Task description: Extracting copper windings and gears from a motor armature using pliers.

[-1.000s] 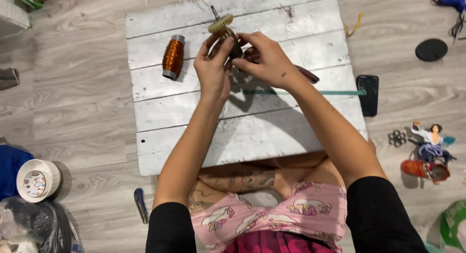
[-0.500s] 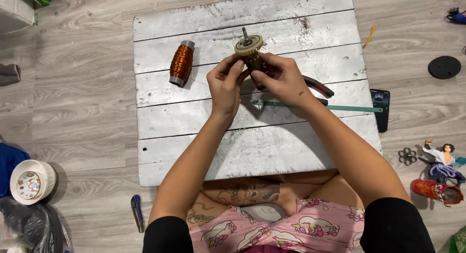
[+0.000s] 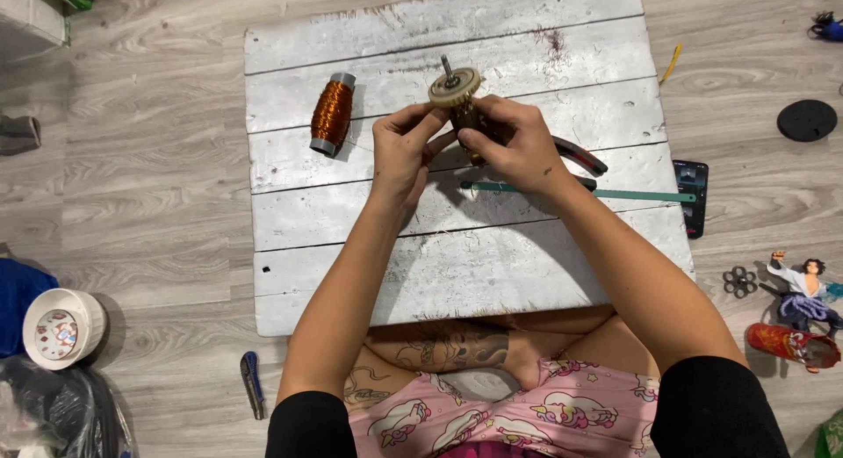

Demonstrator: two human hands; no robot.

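Both hands hold a small motor armature [image 3: 457,96] above a white plank board [image 3: 457,274]; it has a cream fan disc and a metal shaft pointing up. My left hand [image 3: 402,151] pinches it from the left, just under the disc. My right hand [image 3: 518,146] wraps around its dark body from the right. A spool of copper wire [image 3: 332,113] with grey ends lies on the board, left of my left hand. Pliers with dark handles [image 3: 584,157] and a thin green blade [image 3: 615,194] lie on the board beside my right wrist.
A black phone [image 3: 692,196] lies at the board's right edge. On the grey wood floor are a black disc [image 3: 806,120], a small figurine [image 3: 803,291], a yellow strip [image 3: 672,63], a white bowl [image 3: 61,326] and a blue utility knife [image 3: 253,383].
The view has shifted, so board and hands sit further right and lower in frame. The armature's disc end has tipped more upright. Both hands keep their hold.
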